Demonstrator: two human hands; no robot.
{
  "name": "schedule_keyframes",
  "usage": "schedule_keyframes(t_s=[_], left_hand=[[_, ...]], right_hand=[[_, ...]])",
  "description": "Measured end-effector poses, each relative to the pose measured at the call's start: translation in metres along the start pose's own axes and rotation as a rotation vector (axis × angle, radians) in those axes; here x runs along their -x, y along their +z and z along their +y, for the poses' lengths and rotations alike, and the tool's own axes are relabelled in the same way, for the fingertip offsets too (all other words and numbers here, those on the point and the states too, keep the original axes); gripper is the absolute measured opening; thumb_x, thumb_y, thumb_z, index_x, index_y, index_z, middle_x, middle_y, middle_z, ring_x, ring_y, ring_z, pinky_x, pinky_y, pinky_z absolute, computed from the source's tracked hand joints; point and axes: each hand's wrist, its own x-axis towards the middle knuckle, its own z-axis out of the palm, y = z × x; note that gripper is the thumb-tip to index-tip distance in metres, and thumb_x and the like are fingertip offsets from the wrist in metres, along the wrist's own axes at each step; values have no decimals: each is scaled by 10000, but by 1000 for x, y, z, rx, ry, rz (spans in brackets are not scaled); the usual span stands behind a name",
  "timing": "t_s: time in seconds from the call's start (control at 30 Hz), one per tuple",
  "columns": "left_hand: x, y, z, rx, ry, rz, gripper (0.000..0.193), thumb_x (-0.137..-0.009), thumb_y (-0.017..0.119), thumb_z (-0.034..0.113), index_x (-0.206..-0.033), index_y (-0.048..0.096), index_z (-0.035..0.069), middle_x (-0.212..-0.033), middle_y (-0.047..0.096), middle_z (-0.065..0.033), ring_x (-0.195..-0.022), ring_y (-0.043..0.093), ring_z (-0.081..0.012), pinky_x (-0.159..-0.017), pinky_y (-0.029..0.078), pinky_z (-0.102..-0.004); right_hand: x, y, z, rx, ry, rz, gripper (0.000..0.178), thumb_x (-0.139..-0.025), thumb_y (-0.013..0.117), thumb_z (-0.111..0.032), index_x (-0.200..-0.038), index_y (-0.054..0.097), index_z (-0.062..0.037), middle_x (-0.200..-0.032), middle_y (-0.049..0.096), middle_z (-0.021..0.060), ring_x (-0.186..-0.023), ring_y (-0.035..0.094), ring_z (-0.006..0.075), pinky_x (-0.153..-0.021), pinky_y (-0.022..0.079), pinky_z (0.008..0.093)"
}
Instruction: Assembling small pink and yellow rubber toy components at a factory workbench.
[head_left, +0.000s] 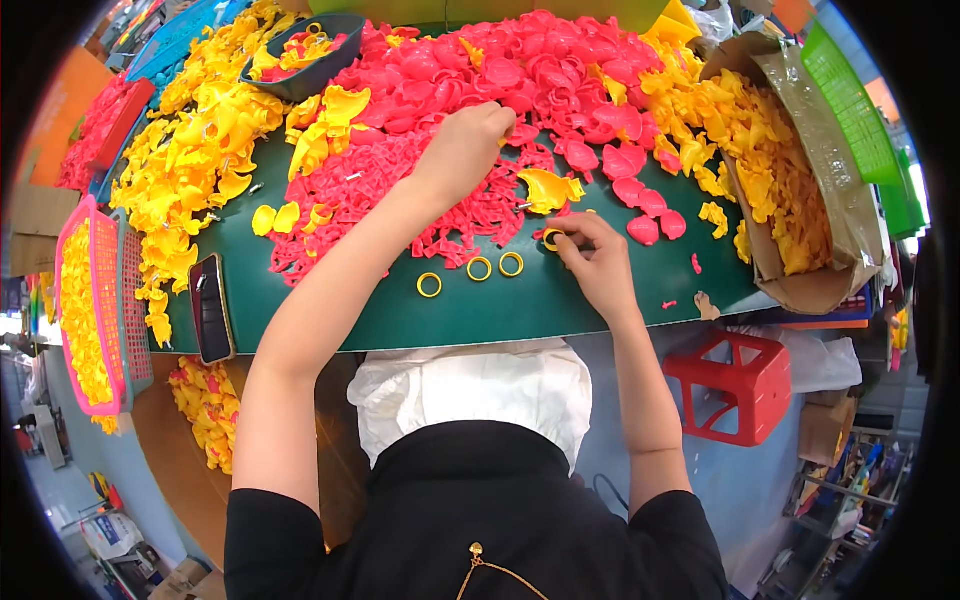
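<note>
My left hand (465, 150) reaches far over the table to the edge of a heap of shiny pink plastic shells (500, 75). Its fingers are drawn together, and whatever they pinch is hidden. Close to the table's front, my right hand (600, 262) grips a small yellow ring (551, 240) between thumb and fingers. Three more yellow rings lie to its left, among them one ring (429, 285) farthest left. Small pink plastic parts (370, 200) spread under and beside my left forearm. A yellow plastic shell (549, 190) rests just beyond my right hand.
Yellow shells (205, 130) heap at the left, near a dark bowl (352, 50) of mixed parts. A phone (211, 308) lies on the green table (660, 295). At right stands a cardboard box (740, 210) of yellow pieces; a red stool (735, 385) is below. A pink basket (95, 300) stands left.
</note>
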Motion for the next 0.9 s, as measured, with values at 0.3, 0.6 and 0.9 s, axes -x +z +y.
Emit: schedule_keyframes(t_s=[0.3,0.6,0.9], left_hand=[[6,-26,9,61,-87,-13,306,-740,775,109,-803,490,17,-734,537,-116,-662,558,-275,-591,442,-353],[125,-99,71,598,-695,128,228,-1013,499,236,-914,494,31,-643,564,-61,-527,510,-141,-494,374,-286],[184,-71,87,-206,-440,9,140,-840,666,168,-890,589,62,-794,585,-100,-768,554,-291,-688,431,-408]], right_hand=[[8,17,0,226,-254,47,209,-837,612,46,-1011,710,-17,-900,595,34,-609,508,78,-520,381,212],[21,15,-14,263,-320,-23,399,-731,756,-39,-1120,669,-43,-1085,585,101,-967,585,232,-795,483,306],[26,83,-49,455,-673,-81,347,-657,769,-68,-993,696,-112,-1028,590,64,-997,512,293,-857,432,400]])
